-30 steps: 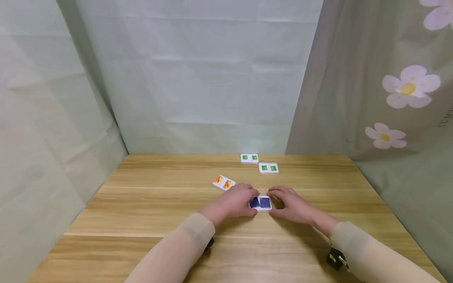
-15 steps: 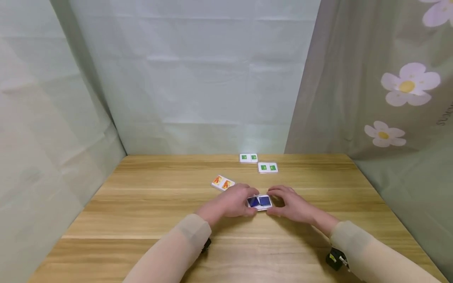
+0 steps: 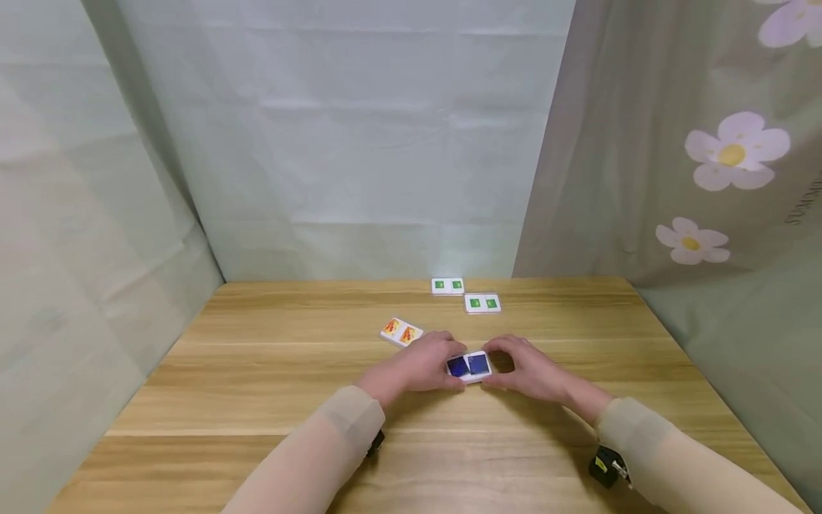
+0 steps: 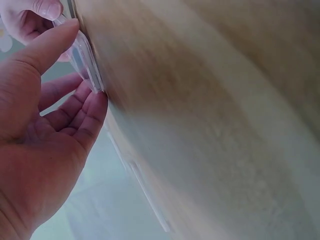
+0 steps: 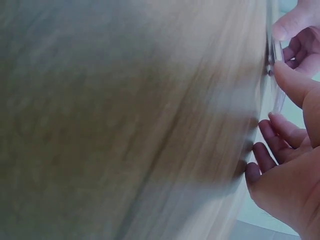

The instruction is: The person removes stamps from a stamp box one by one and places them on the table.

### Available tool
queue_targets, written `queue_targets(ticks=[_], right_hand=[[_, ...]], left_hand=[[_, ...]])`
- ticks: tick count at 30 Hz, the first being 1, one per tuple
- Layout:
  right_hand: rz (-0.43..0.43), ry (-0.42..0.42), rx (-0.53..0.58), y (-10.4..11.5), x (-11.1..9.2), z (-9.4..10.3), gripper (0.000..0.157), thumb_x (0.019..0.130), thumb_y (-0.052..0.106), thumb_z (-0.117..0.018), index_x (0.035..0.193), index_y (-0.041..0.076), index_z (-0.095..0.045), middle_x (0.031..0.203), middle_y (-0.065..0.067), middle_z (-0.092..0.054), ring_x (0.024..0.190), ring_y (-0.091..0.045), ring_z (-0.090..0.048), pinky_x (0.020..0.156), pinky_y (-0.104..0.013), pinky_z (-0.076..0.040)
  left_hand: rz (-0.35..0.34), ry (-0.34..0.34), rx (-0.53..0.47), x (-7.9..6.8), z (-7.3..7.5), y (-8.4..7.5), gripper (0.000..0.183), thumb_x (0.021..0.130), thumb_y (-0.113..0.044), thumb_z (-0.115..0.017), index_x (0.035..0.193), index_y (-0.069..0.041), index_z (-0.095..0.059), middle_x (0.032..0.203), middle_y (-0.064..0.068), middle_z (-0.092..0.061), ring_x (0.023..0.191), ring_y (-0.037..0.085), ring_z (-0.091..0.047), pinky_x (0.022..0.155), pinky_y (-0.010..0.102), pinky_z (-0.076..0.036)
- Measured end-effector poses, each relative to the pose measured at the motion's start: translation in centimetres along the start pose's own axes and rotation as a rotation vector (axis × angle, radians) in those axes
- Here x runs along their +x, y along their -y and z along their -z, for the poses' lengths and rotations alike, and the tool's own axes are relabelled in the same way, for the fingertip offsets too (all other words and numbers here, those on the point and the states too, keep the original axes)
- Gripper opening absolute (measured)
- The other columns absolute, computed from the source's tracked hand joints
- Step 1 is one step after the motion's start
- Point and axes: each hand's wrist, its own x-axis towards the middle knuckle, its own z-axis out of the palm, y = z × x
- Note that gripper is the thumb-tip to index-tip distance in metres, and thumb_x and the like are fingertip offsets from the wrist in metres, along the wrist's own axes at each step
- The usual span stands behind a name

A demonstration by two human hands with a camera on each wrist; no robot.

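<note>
A small white card in a clear case, bearing two dark blue squares (image 3: 478,365), is held between both hands near the middle of the wooden table (image 3: 270,400). My left hand (image 3: 424,363) grips its left end, thumb at the near edge and fingers at the far edge. At the right end, the thumb and forefinger of my right hand (image 3: 529,368) pinch the opposite edges. In the left wrist view the clear case (image 4: 89,62) shows edge-on in layers, close over the tabletop. Part of its left end is hidden by my left hand.
Beyond my left hand lies a white card with orange-red pictures (image 3: 401,332). Farther back are two clear-cased cards with green squares, one (image 3: 447,286) near the back edge and another (image 3: 482,303) just right of it. Pale cloth (image 3: 359,143) hangs behind the table.
The blue-squared card has turned slightly, its right end shifting up and away. Both hands stay at its ends with small finger movements. The head view has shifted a little.
</note>
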Motion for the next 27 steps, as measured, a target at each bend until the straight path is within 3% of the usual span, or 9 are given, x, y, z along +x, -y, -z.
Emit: queue_targets(ticks=[6,12,19,27], right_hand=[[0.013,-0.01,0.067,0.2,0.1,0.2,0.055,0.085,0.035,-0.082,0.131,0.011,-0.062,0.123,0.001,-0.063,0.117,-0.024,-0.055,0.104,-0.051,-0.04],[-0.008,0.055,0.169,0.2,-0.1,-0.1,0.053,0.088,0.031,-0.081,0.133,0.011,-0.06,0.107,0.0,-0.063,0.099,-0.021,-0.056,0.088,-0.036,-0.047],[-0.026,0.046,0.21,-0.3,-0.3,0.3,0.054,0.088,0.021,-0.08,0.135,0.008,-0.058,0.109,-0.003,-0.062,0.1,-0.022,-0.056,0.086,-0.033,-0.048],[-0.027,0.053,0.229,-0.6,-0.2,0.8,0.053,0.089,0.022,-0.079,0.135,0.008,-0.057,0.106,-0.005,-0.061,0.098,-0.023,-0.054,0.082,-0.029,-0.048]], left_hand=[[-0.023,-0.019,0.008,0.2,0.5,-0.1,0.056,0.084,-0.041,-0.082,0.13,-0.013,-0.066,0.118,0.002,-0.064,0.098,0.011,-0.055,0.086,0.026,-0.047],[-0.015,-0.016,-0.015,-0.1,0.2,-0.2,0.056,0.084,-0.039,-0.082,0.131,-0.012,-0.066,0.119,0.002,-0.063,0.097,0.01,-0.053,0.083,0.023,-0.047],[-0.023,-0.047,-0.011,0.6,-0.1,-0.1,0.059,0.083,-0.04,-0.082,0.133,-0.014,-0.066,0.118,0.001,-0.063,0.095,0.01,-0.054,0.081,0.023,-0.047],[-0.033,-0.039,-0.02,1.3,0.1,0.1,0.057,0.083,-0.041,-0.081,0.132,-0.016,-0.067,0.115,-0.002,-0.063,0.092,0.008,-0.054,0.08,0.021,-0.046]])
